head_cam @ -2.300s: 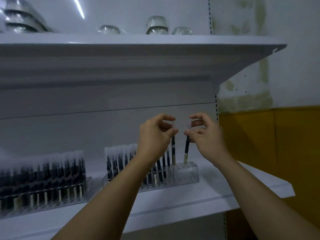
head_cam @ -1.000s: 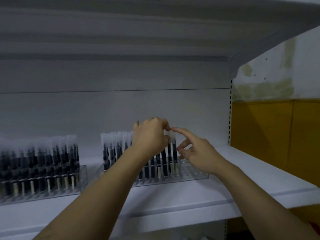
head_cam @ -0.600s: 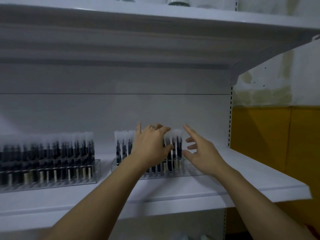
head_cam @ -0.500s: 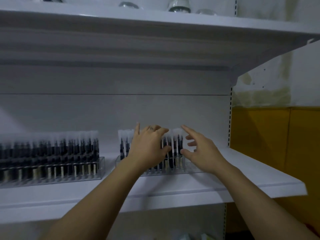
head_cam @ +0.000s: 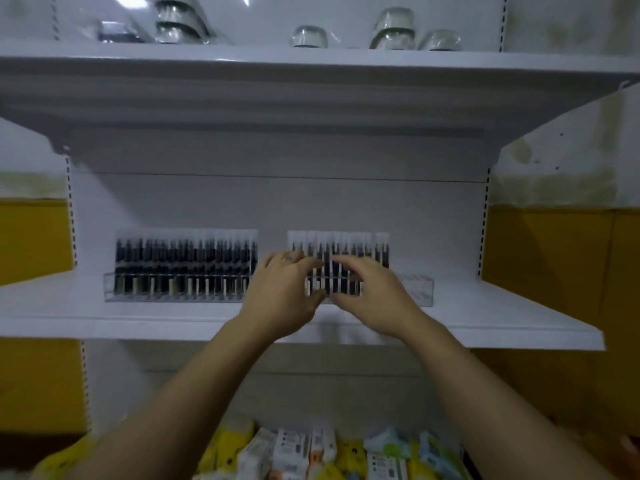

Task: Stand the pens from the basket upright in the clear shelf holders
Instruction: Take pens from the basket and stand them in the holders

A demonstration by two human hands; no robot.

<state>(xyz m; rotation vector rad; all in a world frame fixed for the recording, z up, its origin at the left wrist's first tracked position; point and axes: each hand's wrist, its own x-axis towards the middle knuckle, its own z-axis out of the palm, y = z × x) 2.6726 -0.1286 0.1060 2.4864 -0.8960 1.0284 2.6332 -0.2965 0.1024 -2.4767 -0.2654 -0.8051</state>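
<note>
Two clear holders stand on the white middle shelf (head_cam: 104, 317). The left holder (head_cam: 180, 292) is packed with upright dark pens with clear caps. The right holder (head_cam: 420, 289) holds several upright pens (head_cam: 343, 251) over its left part, while its right end has none. My left hand (head_cam: 284, 292) and my right hand (head_cam: 374, 292) are side by side in front of the right holder, fingers loosely spread towards the pens. Neither hand visibly holds a pen. No basket can be seen.
An upper shelf (head_cam: 311, 64) carries glass bowls (head_cam: 393, 27) and overhangs the pens. Below, a lower level holds yellow, white and blue packets (head_cam: 311, 452). Yellow wall panels (head_cam: 561, 271) flank the shelf unit. The frame is motion-blurred.
The view has pulled back and down, so the lower packets now show. Both hands have let go of the pens they were setting in and now hover before the right holder.
</note>
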